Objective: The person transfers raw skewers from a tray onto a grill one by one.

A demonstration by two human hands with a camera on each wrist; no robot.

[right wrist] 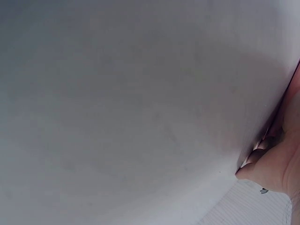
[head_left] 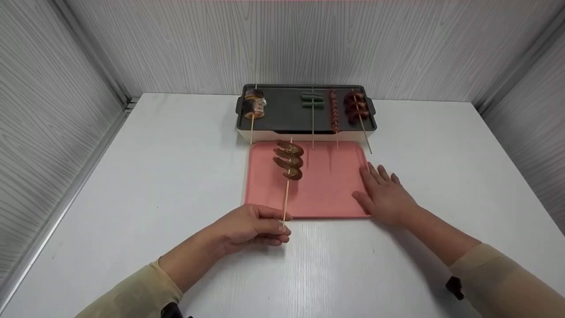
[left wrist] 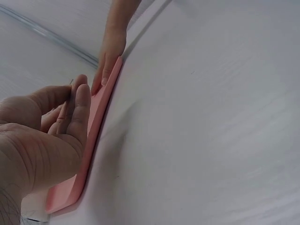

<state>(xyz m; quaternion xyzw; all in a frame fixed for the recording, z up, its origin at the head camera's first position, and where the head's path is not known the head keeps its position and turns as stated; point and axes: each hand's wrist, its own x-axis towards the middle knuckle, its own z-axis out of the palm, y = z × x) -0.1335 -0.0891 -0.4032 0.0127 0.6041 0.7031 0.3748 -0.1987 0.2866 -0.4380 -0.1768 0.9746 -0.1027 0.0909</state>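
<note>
My left hand (head_left: 254, 226) pinches the lower end of a thin wooden stick between thumb and fingers. It belongs to a food skewer (head_left: 289, 160) with a brown spiral-shaped piece threaded on its upper part, held over the left side of a pink tray (head_left: 329, 185). In the left wrist view the left hand (left wrist: 56, 124) hides most of that stick. Fingers straight, my right hand (head_left: 386, 196) rests at the tray's right edge, its thumb over the rim. The right wrist view shows the right hand (right wrist: 276, 164) low beside the tray's pink side.
Behind the tray stands a black grill plate (head_left: 284, 110) on a white base. Across it lie a chunky skewer (head_left: 254, 106), a green skewer (head_left: 313, 100), a thin red skewer (head_left: 334, 110) and a dark red spiral skewer (head_left: 355, 107), sticks jutting forward. White walls (head_left: 300, 44) enclose the table.
</note>
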